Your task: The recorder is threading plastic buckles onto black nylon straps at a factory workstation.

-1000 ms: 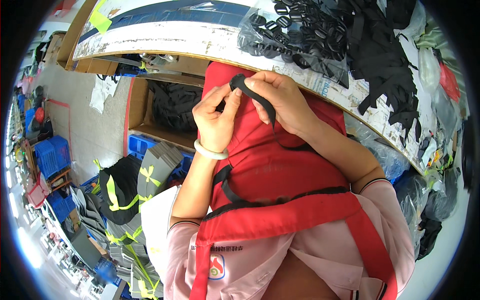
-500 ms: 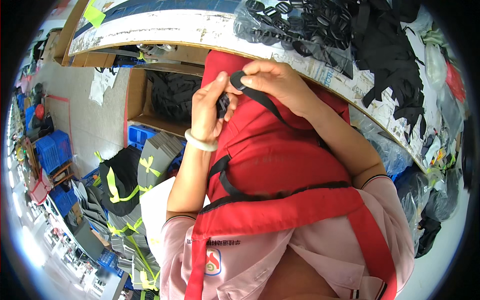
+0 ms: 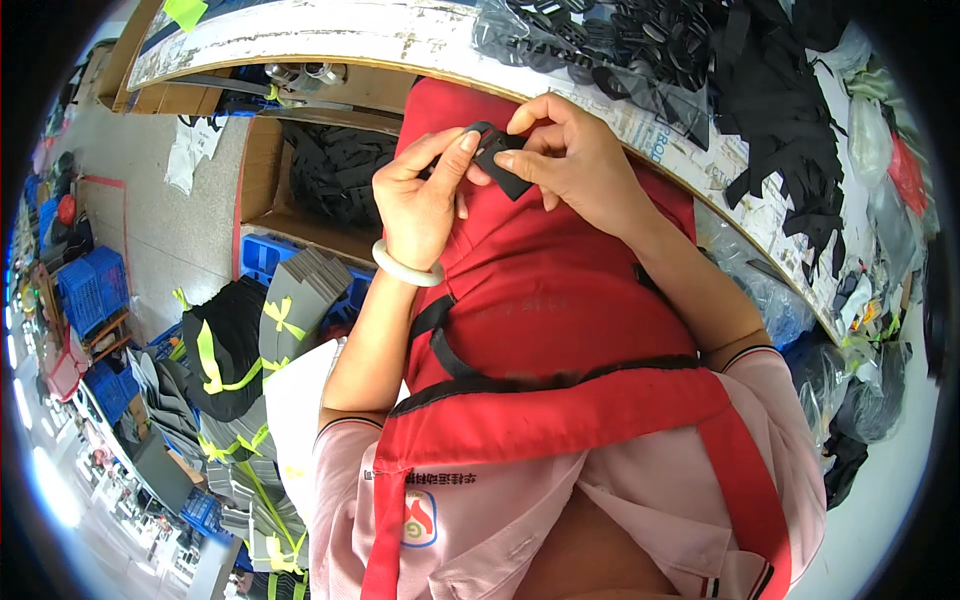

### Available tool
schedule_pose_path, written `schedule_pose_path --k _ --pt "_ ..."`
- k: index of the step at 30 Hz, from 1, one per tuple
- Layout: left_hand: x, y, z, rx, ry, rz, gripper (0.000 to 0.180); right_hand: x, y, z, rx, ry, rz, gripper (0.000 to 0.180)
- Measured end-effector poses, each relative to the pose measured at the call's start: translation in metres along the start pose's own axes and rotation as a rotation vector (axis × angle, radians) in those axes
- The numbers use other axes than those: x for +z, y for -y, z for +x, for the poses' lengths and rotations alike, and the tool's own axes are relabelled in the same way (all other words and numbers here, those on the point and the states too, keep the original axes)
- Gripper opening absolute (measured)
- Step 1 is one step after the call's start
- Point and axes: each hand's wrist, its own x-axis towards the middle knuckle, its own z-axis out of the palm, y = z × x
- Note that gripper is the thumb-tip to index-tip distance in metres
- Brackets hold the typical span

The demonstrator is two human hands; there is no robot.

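Observation:
Above the red apron [image 3: 560,290] on my lap, both of my hands meet over a small black plastic buckle [image 3: 484,143] and a short black webbing strap [image 3: 513,180]. My left hand [image 3: 424,196], with a pale bangle at its wrist, pinches the buckle between thumb and fingers. The strap lies against the buckle, pinched by the thumb and fingers of my right hand [image 3: 580,165]. Whether the strap runs through the buckle's slot is hidden by my fingers. Beyond my hands, many loose black buckles [image 3: 655,50] lie on clear plastic on the table.
The worn white table [image 3: 390,40] curves across the front. Black strap pieces [image 3: 775,120] are heaped at its right. Left of my lap stands a cardboard box [image 3: 262,180] of black straps, with tied grey bundles [image 3: 303,300] nearer me. Plastic bags [image 3: 880,400] crowd the right.
The strap hung down from my right hand; now it is folded up short against the buckle. My left fingers have closed in on the buckle, and both hands have come together.

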Motion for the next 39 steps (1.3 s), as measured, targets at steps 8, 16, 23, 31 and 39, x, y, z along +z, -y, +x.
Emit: schedule_pose_path --k 8,16,23,31,39 --pt "-0.005 0.003 0.006 0.126 -0.019 -0.057 0.015 0.014 -0.011 0.011 -0.078 -0.047 0.195 0.022" --pt "-0.009 0.012 0.001 0.083 0.002 -0.096 0.016 0.020 -0.022 0.019 -0.129 -0.066 0.271 0.016" --pt "-0.032 -0.003 -0.005 -0.062 0.162 -0.128 0.015 0.003 -0.025 0.039 0.049 0.253 0.237 0.021" --pt "-0.147 -0.045 -0.040 0.174 -0.449 0.263 0.038 0.003 -0.022 0.042 -0.056 0.151 -0.009 0.016" --pt "-0.050 -0.023 -0.039 -0.152 0.246 0.101 0.083 0.056 -0.022 0.030 -0.137 0.576 -0.241 0.016"
